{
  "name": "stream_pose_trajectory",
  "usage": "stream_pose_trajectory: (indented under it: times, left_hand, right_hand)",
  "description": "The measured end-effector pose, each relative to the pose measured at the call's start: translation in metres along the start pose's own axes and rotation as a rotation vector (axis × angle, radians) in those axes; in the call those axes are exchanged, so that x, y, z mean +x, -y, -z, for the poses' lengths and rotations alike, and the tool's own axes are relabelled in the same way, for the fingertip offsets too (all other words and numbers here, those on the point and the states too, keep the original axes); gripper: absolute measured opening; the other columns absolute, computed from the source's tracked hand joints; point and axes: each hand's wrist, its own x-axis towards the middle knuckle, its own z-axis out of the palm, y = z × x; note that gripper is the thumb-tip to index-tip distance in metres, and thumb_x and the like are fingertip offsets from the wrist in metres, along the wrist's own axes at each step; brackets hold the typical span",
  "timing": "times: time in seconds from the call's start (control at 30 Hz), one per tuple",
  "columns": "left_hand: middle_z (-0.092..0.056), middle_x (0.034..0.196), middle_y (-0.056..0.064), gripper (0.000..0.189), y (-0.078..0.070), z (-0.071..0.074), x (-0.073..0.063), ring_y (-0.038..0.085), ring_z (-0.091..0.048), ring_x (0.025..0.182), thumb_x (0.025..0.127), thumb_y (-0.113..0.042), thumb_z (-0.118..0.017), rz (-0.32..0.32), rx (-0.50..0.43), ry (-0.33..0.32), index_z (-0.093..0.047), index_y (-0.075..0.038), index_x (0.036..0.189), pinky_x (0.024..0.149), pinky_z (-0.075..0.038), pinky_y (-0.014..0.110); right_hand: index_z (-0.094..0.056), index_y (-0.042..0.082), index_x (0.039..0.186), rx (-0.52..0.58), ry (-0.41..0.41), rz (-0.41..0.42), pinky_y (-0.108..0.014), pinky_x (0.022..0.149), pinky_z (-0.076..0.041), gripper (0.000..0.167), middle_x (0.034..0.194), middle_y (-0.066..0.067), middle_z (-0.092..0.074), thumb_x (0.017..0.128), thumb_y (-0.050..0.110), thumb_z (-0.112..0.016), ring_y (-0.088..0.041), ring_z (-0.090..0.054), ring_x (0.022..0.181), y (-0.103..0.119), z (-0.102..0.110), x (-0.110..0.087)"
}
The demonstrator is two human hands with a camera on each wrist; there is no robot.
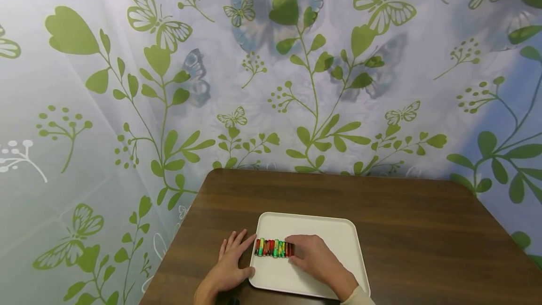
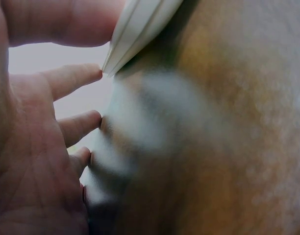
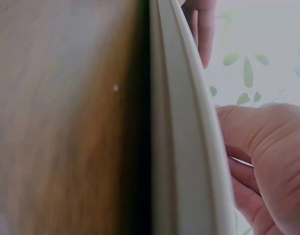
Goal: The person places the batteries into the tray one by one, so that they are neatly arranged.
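A row of several red and green cylindrical batteries (image 1: 276,248) lies side by side on a white tray (image 1: 305,222), from its left edge toward the middle. My right hand (image 1: 319,258) is at the row's right end, fingers at the top and thumb at the bottom of a dark red battery (image 1: 290,249), which it pinches and partly hides. Spread fingers of my left hand (image 1: 228,265) lie along the tray's left edge, with the thumb on the near part of that rim. The tray's side hides the batteries in the right wrist view.
The tray rests on a dark brown wooden table (image 1: 406,229), near its front side. Behind and to the left hangs a pale curtain (image 1: 254,93) printed with green leaves and butterflies, close to the table's back edge.
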Motion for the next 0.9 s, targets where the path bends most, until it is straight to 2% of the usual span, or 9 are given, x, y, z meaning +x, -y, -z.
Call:
stream_pose_trajectory:
  times: [0.17,0.27,0.43,0.6,0.73,0.8,0.9]
  left_hand:
    - [-0.025,0.178,0.028,0.091,0.000,-0.001,0.000,0.059,-0.003,0.166,0.080,-0.015,-0.078,-0.012,-0.009,0.002,-0.049,-0.015,0.166,0.126,0.009,0.078]
    - [-0.025,0.178,0.029,0.090,-0.001,0.000,-0.001,0.060,-0.003,0.166,0.081,-0.015,-0.078,-0.017,-0.014,0.001,-0.049,-0.014,0.165,0.126,0.009,0.079]
    - [-0.030,0.176,0.030,0.084,-0.004,0.004,-0.003,0.062,-0.009,0.164,0.088,-0.021,-0.078,-0.017,0.010,-0.006,-0.048,-0.011,0.165,0.125,0.005,0.081]
    - [-0.040,0.172,0.028,0.083,-0.009,0.011,-0.005,0.062,-0.022,0.161,0.098,-0.033,-0.076,-0.037,0.047,-0.042,-0.041,-0.005,0.167,0.127,-0.009,0.082]
    - [-0.045,0.170,0.022,0.075,-0.016,0.023,-0.004,0.054,-0.033,0.161,0.104,-0.040,-0.071,-0.058,0.080,-0.123,-0.045,-0.006,0.166,0.128,-0.025,0.077]
    - [-0.049,0.168,0.020,0.069,-0.021,0.031,-0.003,0.049,-0.039,0.159,0.107,-0.042,-0.067,-0.083,0.101,-0.199,-0.049,-0.008,0.164,0.126,-0.031,0.075]
    - [-0.055,0.164,0.019,0.058,-0.030,0.044,0.000,0.046,-0.049,0.154,0.110,-0.039,-0.062,-0.157,0.144,-0.335,-0.055,-0.010,0.160,0.121,-0.040,0.072]
  right_hand:
    - [-0.081,0.009,0.119,-0.030,-0.093,0.046,-0.039,0.093,-0.066,0.042,0.117,0.001,-0.083,0.080,0.015,-0.094,-0.015,-0.080,0.108,-0.010,0.003,-0.010]
    - [-0.081,0.009,0.122,-0.037,-0.108,0.018,-0.041,0.095,-0.065,0.040,0.120,0.001,-0.083,0.085,0.019,-0.092,-0.017,-0.080,0.111,-0.017,0.011,-0.018]
    - [-0.080,0.011,0.127,-0.065,-0.095,-0.077,-0.045,0.098,-0.064,0.039,0.125,0.002,-0.082,0.093,0.028,-0.087,-0.021,-0.079,0.116,-0.029,0.038,-0.034]
    - [-0.079,0.012,0.131,-0.127,-0.140,-0.121,-0.046,0.094,-0.065,0.043,0.127,0.001,-0.081,0.093,0.028,-0.088,-0.023,-0.079,0.116,-0.046,0.073,-0.054]
    - [-0.076,0.011,0.136,-0.182,-0.178,-0.127,-0.051,0.091,-0.065,0.049,0.134,-0.007,-0.079,0.092,0.031,-0.088,-0.031,-0.078,0.117,-0.060,0.105,-0.069]
    - [-0.074,0.010,0.139,-0.200,-0.183,-0.147,-0.056,0.091,-0.064,0.053,0.139,-0.012,-0.076,0.093,0.032,-0.087,-0.037,-0.077,0.120,-0.066,0.120,-0.075]
    - [-0.070,0.008,0.145,-0.221,-0.179,-0.175,-0.065,0.091,-0.061,0.060,0.147,-0.018,-0.070,0.094,0.035,-0.086,-0.045,-0.072,0.124,-0.076,0.141,-0.081]
